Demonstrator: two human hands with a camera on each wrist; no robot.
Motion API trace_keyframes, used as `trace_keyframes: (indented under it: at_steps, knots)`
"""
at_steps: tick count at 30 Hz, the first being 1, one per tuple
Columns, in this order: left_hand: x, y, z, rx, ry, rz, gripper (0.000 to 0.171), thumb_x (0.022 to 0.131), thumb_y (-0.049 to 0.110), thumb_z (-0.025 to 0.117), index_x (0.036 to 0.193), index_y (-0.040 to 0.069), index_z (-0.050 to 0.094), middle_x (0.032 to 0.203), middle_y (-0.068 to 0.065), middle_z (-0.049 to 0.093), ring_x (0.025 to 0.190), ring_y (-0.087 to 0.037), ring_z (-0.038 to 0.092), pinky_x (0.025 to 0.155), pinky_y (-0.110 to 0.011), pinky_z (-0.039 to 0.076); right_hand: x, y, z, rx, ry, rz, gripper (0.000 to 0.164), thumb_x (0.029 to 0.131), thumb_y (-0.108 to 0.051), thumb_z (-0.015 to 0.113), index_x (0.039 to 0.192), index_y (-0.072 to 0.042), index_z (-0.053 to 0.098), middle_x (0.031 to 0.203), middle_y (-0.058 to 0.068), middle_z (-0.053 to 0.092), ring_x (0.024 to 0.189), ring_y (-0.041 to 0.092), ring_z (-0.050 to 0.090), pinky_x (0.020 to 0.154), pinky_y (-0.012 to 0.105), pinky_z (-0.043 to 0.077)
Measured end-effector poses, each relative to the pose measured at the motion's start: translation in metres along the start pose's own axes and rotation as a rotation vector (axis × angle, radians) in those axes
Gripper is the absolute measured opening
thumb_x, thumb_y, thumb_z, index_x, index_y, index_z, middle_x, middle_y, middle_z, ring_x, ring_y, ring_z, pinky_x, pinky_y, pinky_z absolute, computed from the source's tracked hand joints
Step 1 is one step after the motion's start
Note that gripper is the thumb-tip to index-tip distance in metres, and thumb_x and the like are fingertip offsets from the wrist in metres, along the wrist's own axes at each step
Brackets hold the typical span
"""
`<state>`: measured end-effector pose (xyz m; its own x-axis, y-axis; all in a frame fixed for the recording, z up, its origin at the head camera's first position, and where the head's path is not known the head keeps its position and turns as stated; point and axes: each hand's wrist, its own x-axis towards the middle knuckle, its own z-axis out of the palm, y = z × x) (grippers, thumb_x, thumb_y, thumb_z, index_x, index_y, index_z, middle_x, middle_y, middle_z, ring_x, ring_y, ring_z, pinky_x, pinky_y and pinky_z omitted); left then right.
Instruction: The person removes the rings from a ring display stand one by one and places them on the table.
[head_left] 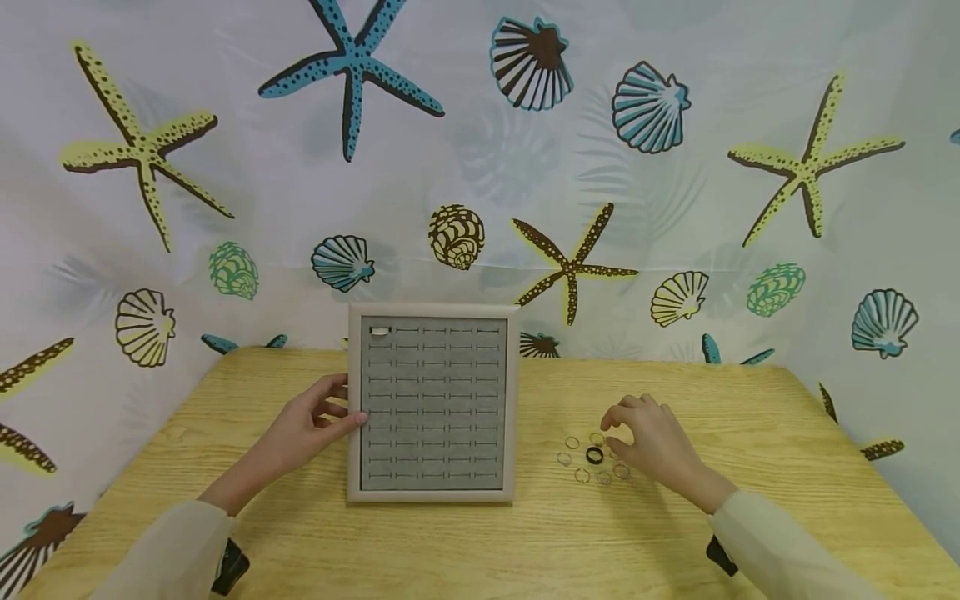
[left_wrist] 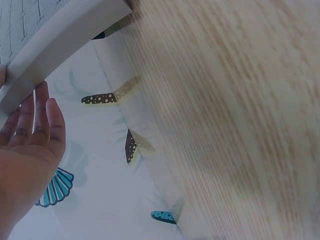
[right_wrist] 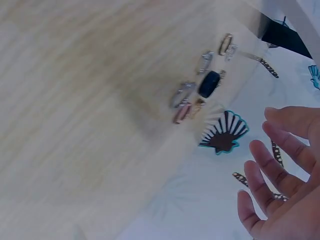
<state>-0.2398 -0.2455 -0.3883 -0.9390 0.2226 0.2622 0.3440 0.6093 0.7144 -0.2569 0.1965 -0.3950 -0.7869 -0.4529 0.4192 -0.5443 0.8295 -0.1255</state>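
A ring display board (head_left: 433, 404) with a pale frame and grey slotted padding stands upright on the table. A wide silvery-white ring (head_left: 380, 332) sits in its top left slot. My left hand (head_left: 315, 423) grips the board's left edge, thumb in front and fingers behind; the left wrist view shows these fingers against the frame (left_wrist: 60, 42). To the right lies a loose cluster of several rings, among them a black ring (head_left: 595, 456) and a pink-toned ring (right_wrist: 183, 113). My right hand (head_left: 651, 442) hovers over them, fingers bent, with nothing seen between thumb and forefinger.
The wooden table (head_left: 420, 550) reaches back to a hanging cloth (head_left: 480, 167) printed with starfish and shells. Dark straps or devices (head_left: 231, 568) show at both wrists.
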Motion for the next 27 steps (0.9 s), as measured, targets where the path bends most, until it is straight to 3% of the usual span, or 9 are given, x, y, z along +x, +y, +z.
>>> trace_keyframes:
  at_steps: [27]
  knots:
    - [-0.001, 0.000, -0.001, -0.007, 0.000, -0.005, 0.052, 0.088, 0.029, 0.060, 0.132, 0.009, 0.041, 0.113, -0.012, 0.055, 0.092, -0.022, 0.058, 0.072, -0.027, 0.047, 0.077, -0.086, -0.025, 0.128, 0.272, -0.293, 0.016, 0.076, -0.012, 0.073, 0.090, -0.011, 0.065, 0.087, -0.001, 0.062, 0.082, 0.017, 0.055, 0.073, 0.034, 0.044]
